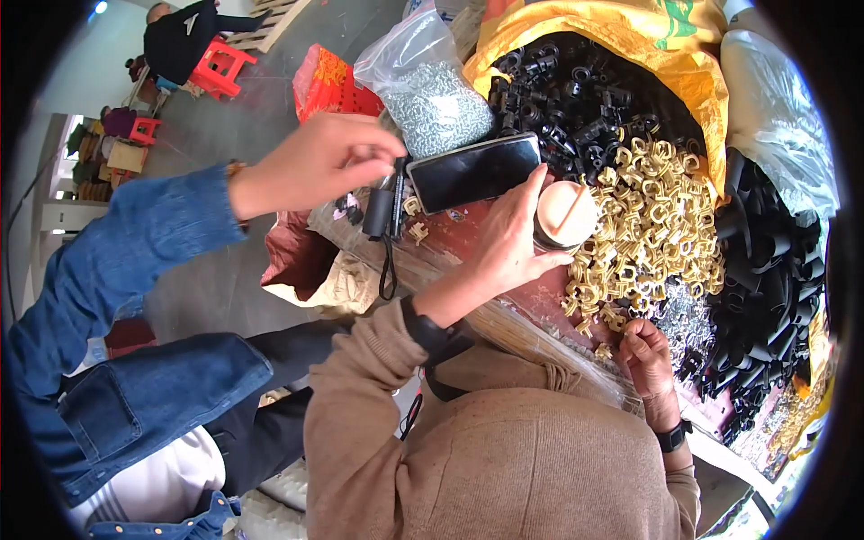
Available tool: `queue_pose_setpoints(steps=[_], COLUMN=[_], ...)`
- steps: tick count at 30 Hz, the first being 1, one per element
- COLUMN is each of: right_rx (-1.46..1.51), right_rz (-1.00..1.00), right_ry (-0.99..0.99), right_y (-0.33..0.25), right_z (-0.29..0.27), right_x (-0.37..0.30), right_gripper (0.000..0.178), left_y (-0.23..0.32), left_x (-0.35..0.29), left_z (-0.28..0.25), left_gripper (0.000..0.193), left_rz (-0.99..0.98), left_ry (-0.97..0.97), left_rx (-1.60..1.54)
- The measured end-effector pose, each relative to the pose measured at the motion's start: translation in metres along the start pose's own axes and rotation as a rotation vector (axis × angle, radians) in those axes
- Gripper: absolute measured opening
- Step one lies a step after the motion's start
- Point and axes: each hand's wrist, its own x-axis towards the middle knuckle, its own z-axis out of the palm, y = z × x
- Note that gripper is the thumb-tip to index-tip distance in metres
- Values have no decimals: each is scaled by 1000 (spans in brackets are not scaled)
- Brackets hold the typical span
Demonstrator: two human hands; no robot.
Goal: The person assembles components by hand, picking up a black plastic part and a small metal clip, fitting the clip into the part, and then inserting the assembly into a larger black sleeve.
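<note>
Grips a cup [567, 216] in the left hand [511, 232], between a phone [472, 173] and the heap of clips [652, 225] on the counter [454, 236]. Holds the right hand [644, 358] at the clips' near edge, fingers curled; cannot tell whether closed on one. See a co-worker's hand [310, 166] near a black tube [380, 211].

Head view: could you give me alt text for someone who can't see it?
The person's left hand grips a round, beige-topped container beside a phone, while the right hand, curled, is at the edge of a pile of small cream parts. Black parts sit in a yellow sack behind; at left, a denim-sleeved co-worker's hand is near the phone.
</note>
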Motion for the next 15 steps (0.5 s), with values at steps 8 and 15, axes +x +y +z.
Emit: queue_pose_setpoints(steps=[8,15], right_rx=[14,25], right_rz=[-4,9], right_ry=[13,-9], right_y=[-1,-4], right_z=[-3,4], right_x=[1,-1], right_gripper=[12,11], left_y=[-7,-10], left_x=[5,-8], left_z=[25,20], left_gripper=[93,89], left_rz=[67,-10], left_ry=[56,112], left_rx=[-79,-129])
